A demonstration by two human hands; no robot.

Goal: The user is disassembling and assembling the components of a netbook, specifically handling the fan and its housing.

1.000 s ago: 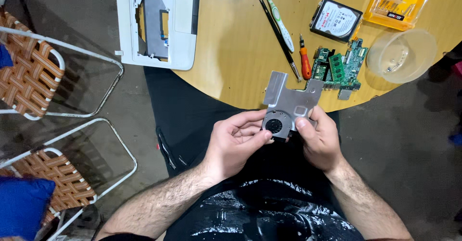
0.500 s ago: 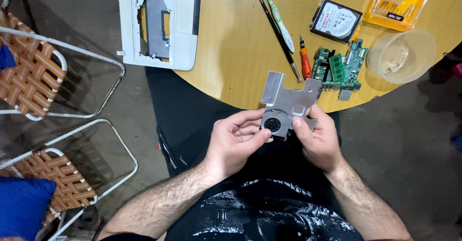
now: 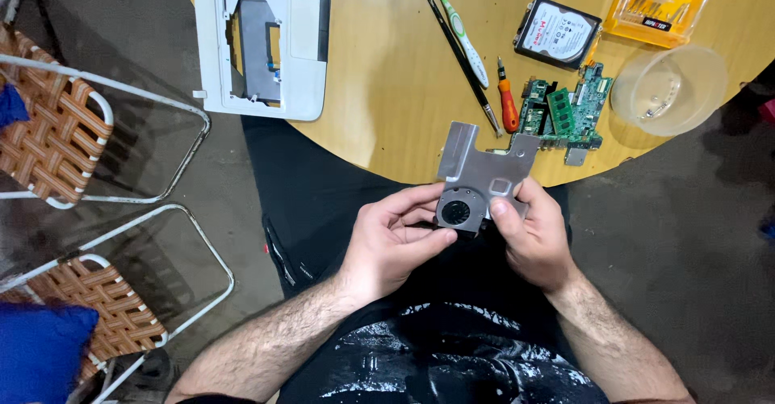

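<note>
- In the lower middle of the frame my left hand [image 3: 395,242] pinches the left edge of a flat grey metal heat plate with a small round black fan [image 3: 476,182], fingers curled and thumb on its near side.
- My right hand [image 3: 533,238] grips the right side of the same plate, thumb pressed on its face just beside the fan.
- The plate sits above my lap, its top edge overlapping the rim of the round pale wooden worktop [image 3: 387,89].
- At upper left lies a white plastic laptop shell [image 3: 262,41], opened, with a grey panel inside.
- At top middle: a green-and-white toothbrush [image 3: 456,25], a thin black rod [image 3: 456,57] and a small orange-handled screwdriver [image 3: 508,105].
- At upper right: a green circuit board [image 3: 565,113], a rectangular hard drive with a white label marked in red [image 3: 559,33], an orange bit case with a dark label strip [image 3: 662,0] and a clear plastic bowl [image 3: 668,89].
- Woven brown chairs [image 3: 56,129] stand at left.
</note>
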